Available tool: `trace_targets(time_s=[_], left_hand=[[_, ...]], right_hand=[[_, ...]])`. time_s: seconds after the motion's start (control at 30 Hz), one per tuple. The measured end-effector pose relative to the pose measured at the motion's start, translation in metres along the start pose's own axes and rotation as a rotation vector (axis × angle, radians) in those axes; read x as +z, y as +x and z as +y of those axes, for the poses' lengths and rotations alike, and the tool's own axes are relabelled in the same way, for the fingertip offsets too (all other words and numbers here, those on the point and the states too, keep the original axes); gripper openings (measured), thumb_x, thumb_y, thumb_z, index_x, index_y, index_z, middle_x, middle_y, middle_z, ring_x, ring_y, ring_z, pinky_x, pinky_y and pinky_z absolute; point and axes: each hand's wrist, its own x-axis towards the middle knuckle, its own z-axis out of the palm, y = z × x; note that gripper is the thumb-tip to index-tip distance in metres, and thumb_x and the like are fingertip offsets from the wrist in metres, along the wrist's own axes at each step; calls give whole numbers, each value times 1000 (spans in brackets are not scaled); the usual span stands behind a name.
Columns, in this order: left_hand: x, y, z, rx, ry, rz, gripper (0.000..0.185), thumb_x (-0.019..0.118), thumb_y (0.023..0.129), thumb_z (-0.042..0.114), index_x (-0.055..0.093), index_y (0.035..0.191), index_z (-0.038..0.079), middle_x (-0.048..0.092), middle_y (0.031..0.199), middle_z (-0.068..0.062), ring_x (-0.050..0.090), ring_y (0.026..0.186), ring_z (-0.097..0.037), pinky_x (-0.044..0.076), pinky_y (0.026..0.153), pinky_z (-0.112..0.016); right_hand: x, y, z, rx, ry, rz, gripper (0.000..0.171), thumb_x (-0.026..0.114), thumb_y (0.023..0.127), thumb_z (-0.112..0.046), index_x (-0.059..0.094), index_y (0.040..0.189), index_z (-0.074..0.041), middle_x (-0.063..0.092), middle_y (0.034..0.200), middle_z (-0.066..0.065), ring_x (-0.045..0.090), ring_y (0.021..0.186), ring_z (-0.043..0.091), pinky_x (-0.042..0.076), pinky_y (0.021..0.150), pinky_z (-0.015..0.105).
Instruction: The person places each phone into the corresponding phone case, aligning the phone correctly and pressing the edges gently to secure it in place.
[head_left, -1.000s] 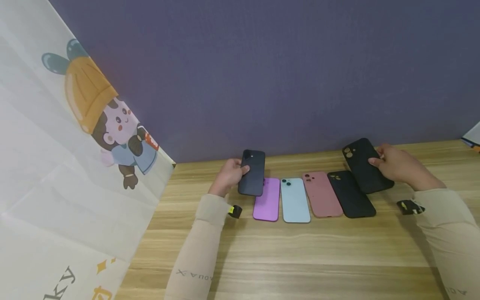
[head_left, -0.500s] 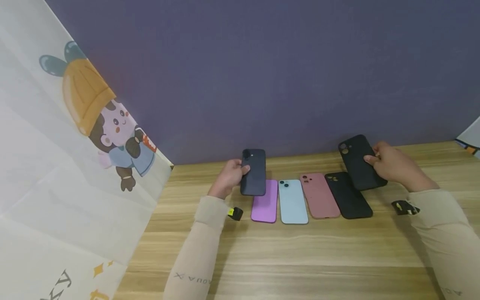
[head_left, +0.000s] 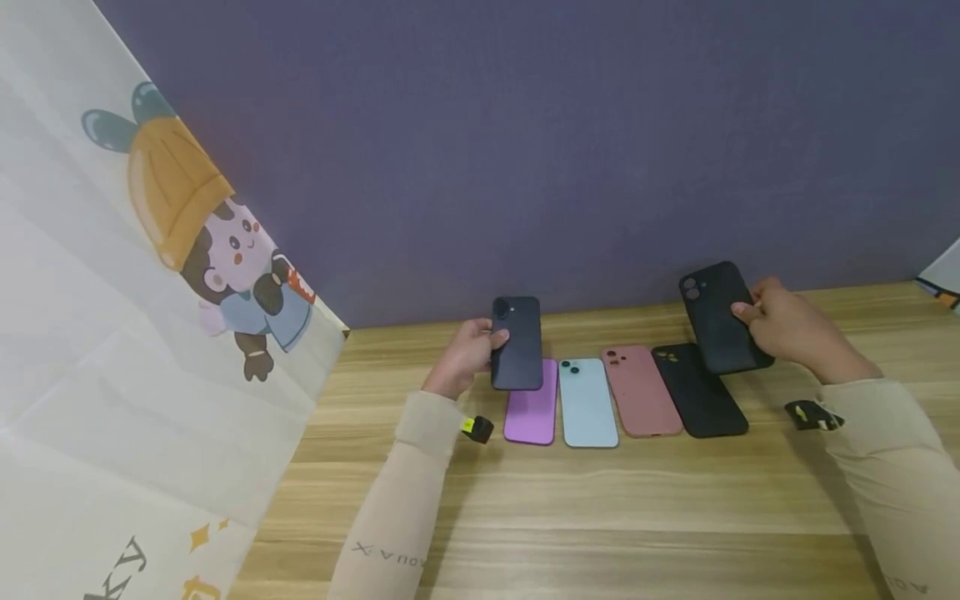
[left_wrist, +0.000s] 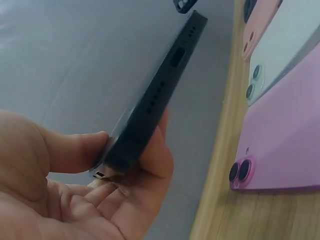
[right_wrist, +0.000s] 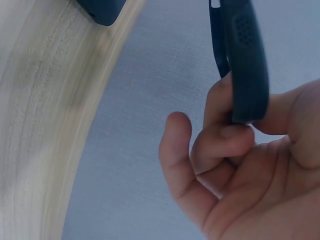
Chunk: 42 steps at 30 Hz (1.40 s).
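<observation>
Head view: your left hand [head_left: 467, 357] pinches a dark phone [head_left: 517, 342] upright above the purple one [head_left: 532, 408]; your right hand [head_left: 787, 327] grips a black case [head_left: 718, 317], lenses pointing away, above the table [head_left: 600, 500].

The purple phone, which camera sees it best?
The head view: the purple phone lies flat, mostly visible, its top behind the dark phone that the left hand holds. The left wrist view shows only its lens end; the right wrist view misses it.
</observation>
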Motion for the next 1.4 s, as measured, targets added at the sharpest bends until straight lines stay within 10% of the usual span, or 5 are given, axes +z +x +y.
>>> trace_targets(time_s=[0.7,1.4], left_hand=[[11,1,0,14,-100,-24,51,50,107,15,35,151,-7,68,115,-16,67,89,-19,59,84,-34],[17,-2,4,22,-144,-10,53,49,108,16,32,154,-5,64,125,-16,63,102,-19,55,100,-43]], right_hand=[[2,1,-12,-34,18,73,66,25,112,-36,22,143,23,59,107,35,60,85,38,47,64,40],[8,-5,-32,-111,109,188,57,29,112,-30,27,141,20,64,94,32,65,73,31,45,58,36]])
